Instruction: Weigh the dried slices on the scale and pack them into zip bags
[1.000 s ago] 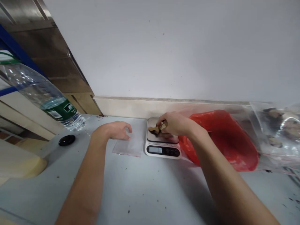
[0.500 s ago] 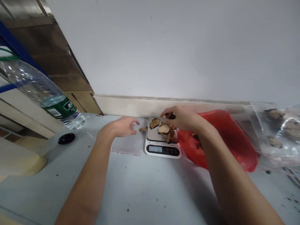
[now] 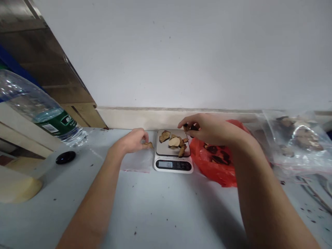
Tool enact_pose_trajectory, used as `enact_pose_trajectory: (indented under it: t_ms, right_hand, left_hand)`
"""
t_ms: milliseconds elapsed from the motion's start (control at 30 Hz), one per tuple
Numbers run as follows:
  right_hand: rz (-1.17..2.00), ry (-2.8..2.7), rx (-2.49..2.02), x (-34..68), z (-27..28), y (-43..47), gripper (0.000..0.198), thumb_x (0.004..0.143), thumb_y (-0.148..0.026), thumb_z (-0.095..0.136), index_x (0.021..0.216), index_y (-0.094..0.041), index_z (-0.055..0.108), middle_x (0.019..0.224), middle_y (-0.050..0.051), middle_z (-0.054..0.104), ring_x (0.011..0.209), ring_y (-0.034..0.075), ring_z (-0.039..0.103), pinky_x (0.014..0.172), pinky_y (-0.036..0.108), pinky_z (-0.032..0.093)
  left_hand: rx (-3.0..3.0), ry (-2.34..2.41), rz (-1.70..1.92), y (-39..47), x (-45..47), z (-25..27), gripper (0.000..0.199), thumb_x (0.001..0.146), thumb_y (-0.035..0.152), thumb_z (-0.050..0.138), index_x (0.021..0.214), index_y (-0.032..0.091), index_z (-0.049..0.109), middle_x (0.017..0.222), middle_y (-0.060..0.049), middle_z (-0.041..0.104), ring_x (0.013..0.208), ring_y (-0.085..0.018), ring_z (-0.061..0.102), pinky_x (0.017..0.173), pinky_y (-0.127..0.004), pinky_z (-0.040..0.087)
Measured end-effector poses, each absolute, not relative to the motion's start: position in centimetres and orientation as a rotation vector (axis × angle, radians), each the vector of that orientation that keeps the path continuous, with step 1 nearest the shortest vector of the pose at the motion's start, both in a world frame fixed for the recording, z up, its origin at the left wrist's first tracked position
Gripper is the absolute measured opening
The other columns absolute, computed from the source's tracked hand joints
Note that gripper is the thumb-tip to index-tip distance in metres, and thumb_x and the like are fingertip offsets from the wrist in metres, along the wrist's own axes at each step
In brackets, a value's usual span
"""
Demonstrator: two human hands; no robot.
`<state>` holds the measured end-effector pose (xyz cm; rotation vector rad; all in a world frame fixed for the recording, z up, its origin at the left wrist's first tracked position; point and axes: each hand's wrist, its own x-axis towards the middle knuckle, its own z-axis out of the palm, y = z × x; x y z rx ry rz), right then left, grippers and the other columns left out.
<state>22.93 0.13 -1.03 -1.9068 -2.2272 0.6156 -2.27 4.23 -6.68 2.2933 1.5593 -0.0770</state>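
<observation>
A white kitchen scale (image 3: pixel 174 170) stands on the table with several dried brown slices (image 3: pixel 173 142) on its metal plate; its display seems to read 10.8. Left of the scale, my left hand (image 3: pixel 132 141) pinches a small dried slice (image 3: pixel 148 145) between thumb and fingers, above a flat clear zip bag (image 3: pixel 136 162). My right hand (image 3: pixel 211 128) is closed on dark dried slices (image 3: pixel 192 130) beside the plate's right back corner. Under my right forearm lies an open red plastic bag (image 3: pixel 211 173), with more dark slices showing inside.
A clear zip bag of dried slices (image 3: pixel 303 138) lies at the right. On the left stand a water bottle with a green label (image 3: pixel 58 122), a black oval object (image 3: pixel 65 157) and a pale container (image 3: pixel 20 188). A white wall (image 3: pixel 166 55) rises behind the table.
My left hand has closed on the small slice left of the scale. The display has gone from 0.0 to about 10.8. My right hand stays near the plate; the view has shifted slightly right.
</observation>
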Motion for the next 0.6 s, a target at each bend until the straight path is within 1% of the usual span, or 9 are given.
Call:
enact_pose_trajectory:
  t_ms: [67, 200, 267, 333, 400, 433, 533, 600]
  right_hand:
    - [0.591, -2.219, -1.910, 23.2, -0.9, 0.0, 0.045, 0.090, -0.006, 0.056, 0.120, -0.028, 0.080, 0.100, 0.002, 0.080, 0.074, 0.015, 0.066, 0.064, 0.024, 0.047]
    - [0.578, -2.245, -1.885, 23.4, -1.2, 0.1, 0.045, 0.089, -0.006, 0.055, 0.120, -0.027, 0.080, 0.099, 0.002, 0.080, 0.074, 0.015, 0.067, 0.063, 0.024, 0.047]
    - [0.611, -2.251, -1.875, 23.5, -1.6, 0.4, 0.046, 0.088, -0.006, 0.056, 0.121, -0.028, 0.080, 0.100, 0.002, 0.081, 0.077, 0.017, 0.069, 0.065, 0.025, 0.048]
    - [0.644, -2.259, -1.867, 23.5, -2.0, 0.6, 0.048, 0.087, -0.005, 0.057, 0.122, -0.029, 0.079, 0.102, 0.003, 0.081, 0.083, 0.019, 0.070, 0.068, 0.026, 0.049]
    - [0.653, -2.268, -1.865, 23.6, -2.2, 0.8, 0.047, 0.086, -0.005, 0.058, 0.119, -0.030, 0.080, 0.103, 0.003, 0.081, 0.086, 0.020, 0.071, 0.070, 0.027, 0.050]
    - [0.647, -2.270, -1.865, 23.6, -2.2, 0.8, 0.046, 0.086, -0.005, 0.059, 0.117, -0.030, 0.080, 0.103, 0.003, 0.081, 0.087, 0.021, 0.072, 0.071, 0.027, 0.051]
    - [0.607, -2.283, -1.854, 24.2, -1.3, 0.2, 0.045, 0.083, -0.005, 0.062, 0.116, -0.030, 0.081, 0.107, 0.002, 0.082, 0.092, 0.021, 0.073, 0.076, 0.027, 0.053]
    - [0.580, -2.296, -1.857, 25.1, -0.6, -0.5, 0.046, 0.079, -0.005, 0.065, 0.113, -0.031, 0.081, 0.104, 0.001, 0.082, 0.089, 0.020, 0.074, 0.074, 0.027, 0.054]
  left_hand:
    - [2.319, 1.572, -0.026, 4.1, -2.3, -6.1, 0.022, 0.085, 0.041, 0.065, 0.090, 0.020, 0.070, 0.109, -0.011, 0.072, 0.105, -0.030, 0.067, 0.092, -0.038, 0.053]
    - [2.398, 1.481, 0.207, 3.5, -1.1, -5.4, 0.025, 0.087, 0.045, 0.064, 0.094, 0.022, 0.070, 0.110, -0.009, 0.069, 0.106, -0.029, 0.064, 0.096, -0.040, 0.052]
    - [2.414, 1.396, 0.293, 3.2, -0.2, -5.3, 0.029, 0.089, 0.048, 0.064, 0.100, 0.022, 0.071, 0.113, -0.009, 0.069, 0.107, -0.028, 0.064, 0.097, -0.040, 0.052]
    - [2.419, 1.351, 0.316, 3.0, 0.3, -5.2, 0.037, 0.089, 0.050, 0.064, 0.112, 0.022, 0.072, 0.120, -0.010, 0.068, 0.110, -0.029, 0.063, 0.099, -0.041, 0.052]
    - [2.408, 1.365, 0.283, 2.9, 0.2, -4.9, 0.044, 0.089, 0.051, 0.062, 0.120, 0.022, 0.071, 0.124, -0.011, 0.069, 0.112, -0.029, 0.064, 0.100, -0.040, 0.052]
    - [2.392, 1.389, 0.252, 2.9, -0.1, -4.7, 0.044, 0.089, 0.051, 0.060, 0.120, 0.021, 0.070, 0.125, -0.011, 0.069, 0.113, -0.029, 0.065, 0.099, -0.040, 0.052]
    - [2.276, 1.491, 0.063, 3.1, -1.4, -4.1, 0.038, 0.089, 0.048, 0.056, 0.110, 0.021, 0.070, 0.117, -0.010, 0.075, 0.108, -0.028, 0.069, 0.093, -0.036, 0.053]
    - [2.160, 1.537, -0.176, 3.3, -2.3, -4.0, 0.030, 0.082, 0.044, 0.060, 0.101, 0.022, 0.069, 0.106, -0.007, 0.077, 0.099, -0.026, 0.072, 0.084, -0.033, 0.054]
